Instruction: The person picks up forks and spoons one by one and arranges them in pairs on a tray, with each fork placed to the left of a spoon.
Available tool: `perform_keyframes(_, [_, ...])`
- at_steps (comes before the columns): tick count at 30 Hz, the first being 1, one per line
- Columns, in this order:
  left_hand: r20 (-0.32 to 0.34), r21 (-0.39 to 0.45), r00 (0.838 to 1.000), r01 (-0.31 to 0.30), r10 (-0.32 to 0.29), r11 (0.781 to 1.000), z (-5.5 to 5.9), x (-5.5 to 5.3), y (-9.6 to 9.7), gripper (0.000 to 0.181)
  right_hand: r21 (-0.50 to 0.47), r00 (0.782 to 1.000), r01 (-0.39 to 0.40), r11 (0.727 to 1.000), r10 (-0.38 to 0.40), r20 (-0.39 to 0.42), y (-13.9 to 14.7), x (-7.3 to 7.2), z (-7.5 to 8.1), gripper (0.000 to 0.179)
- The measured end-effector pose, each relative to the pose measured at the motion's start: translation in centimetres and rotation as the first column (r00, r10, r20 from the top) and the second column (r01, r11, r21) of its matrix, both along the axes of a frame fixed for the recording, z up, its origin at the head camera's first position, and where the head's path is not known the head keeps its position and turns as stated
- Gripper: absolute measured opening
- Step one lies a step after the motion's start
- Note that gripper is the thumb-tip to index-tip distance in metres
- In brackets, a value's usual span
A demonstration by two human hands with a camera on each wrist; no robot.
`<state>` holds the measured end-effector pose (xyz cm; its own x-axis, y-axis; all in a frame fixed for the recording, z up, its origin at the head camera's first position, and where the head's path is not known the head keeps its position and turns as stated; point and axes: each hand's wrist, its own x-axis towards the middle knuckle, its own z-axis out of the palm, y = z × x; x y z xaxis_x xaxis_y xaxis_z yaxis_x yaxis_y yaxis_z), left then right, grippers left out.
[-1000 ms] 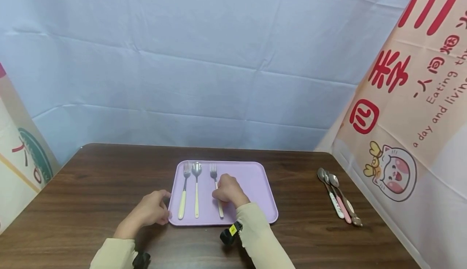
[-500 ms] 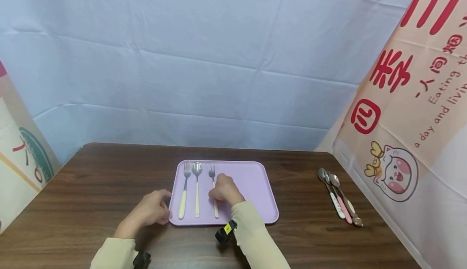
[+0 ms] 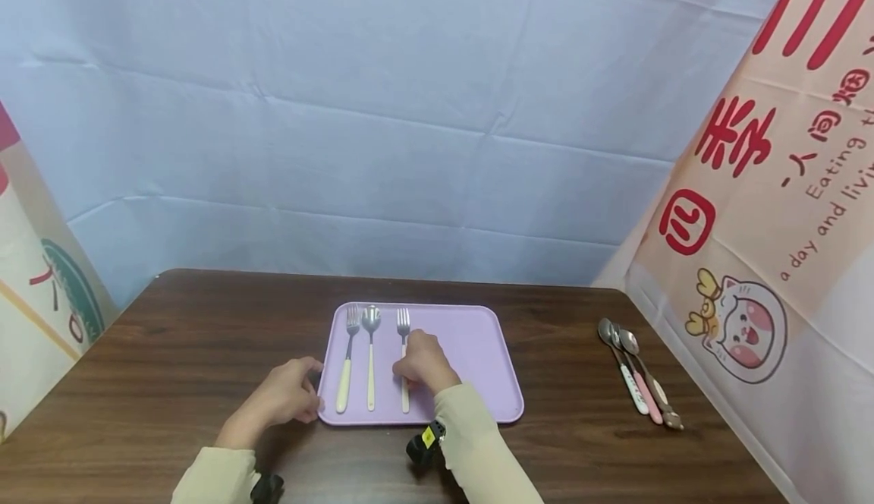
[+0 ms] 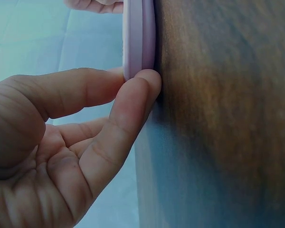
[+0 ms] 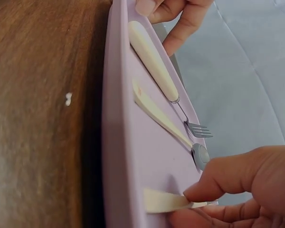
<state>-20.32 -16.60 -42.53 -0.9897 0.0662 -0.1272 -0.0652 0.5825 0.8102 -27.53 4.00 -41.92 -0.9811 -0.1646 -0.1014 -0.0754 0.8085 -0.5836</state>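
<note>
On the lilac tray point(image 3: 471, 360) lie two forks and a spoon with cream handles, roughly parallel. My right hand point(image 3: 426, 362) pinches the handle of the rightmost fork point(image 3: 403, 322) between thumb and fingers; part of that handle is hidden behind the hand. To its left is the spoon point(image 3: 371, 319), then the other fork point(image 3: 344, 386) near the tray's left side. With thumb and finger, my left hand point(image 3: 285, 393) pinches the tray's left edge, as the left wrist view shows at the tray rim point(image 4: 134, 38). The right wrist view shows the held fork's handle point(image 5: 161, 201) close to the tray surface.
Several spoons point(image 3: 636, 382) with white, pink and brownish handles lie together on the dark wooden table point(image 3: 205, 322) at the right. A pale blue cloth point(image 3: 341, 147) hangs behind the table, and a printed cloth point(image 3: 744, 261) hangs along its right edge.
My right hand has shifted a little left with the fork, which has turned from slanted to nearly parallel with the spoon. My left hand stays at the tray's edge.
</note>
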Motion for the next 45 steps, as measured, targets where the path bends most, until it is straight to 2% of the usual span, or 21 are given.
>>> perform_keyframes(13, [-0.006, 0.03, 1.0, -0.029, 0.03, 0.999, 0.0, 0.3, 0.0, 0.049, 0.013, 0.999, -0.037, 0.999, 0.038, -0.028, 0.3, 0.0, -0.2, 0.02])
perform_keyframes(20, [-0.042, 0.032, 0.999, -0.012, 0.014, 0.999, 0.0, 0.1, 0.1, 0.049, -0.01, 1.0, -0.026, 1.0, 0.026, -0.009, 0.6, 0.0, -0.2, 0.022])
perform_keyframes(33, [-0.041, 0.044, 0.999, -0.014, 0.016, 0.999, -0.1, 0.2, 0.0, 0.049, -0.019, 1.0, -0.024, 1.0, 0.023, -0.017, 0.7, 0.0, -0.2, 0.028])
perform_keyframes(38, [-0.035, 0.039, 0.999, -0.016, 0.018, 0.999, -0.1, 0.2, 0.0, 0.049, 0.053, 0.999, -0.035, 0.998, 0.037, -0.033, 0.8, 0.3, 0.3, 0.033])
perform_keyframes(45, [-0.018, 0.028, 1.0, -0.023, 0.023, 0.999, -0.1, 0.1, 0.0, 0.05, 0.185, 0.996, -0.05, 0.982, 0.064, -0.068, 0.6, 1.0, 1.5, 0.022])
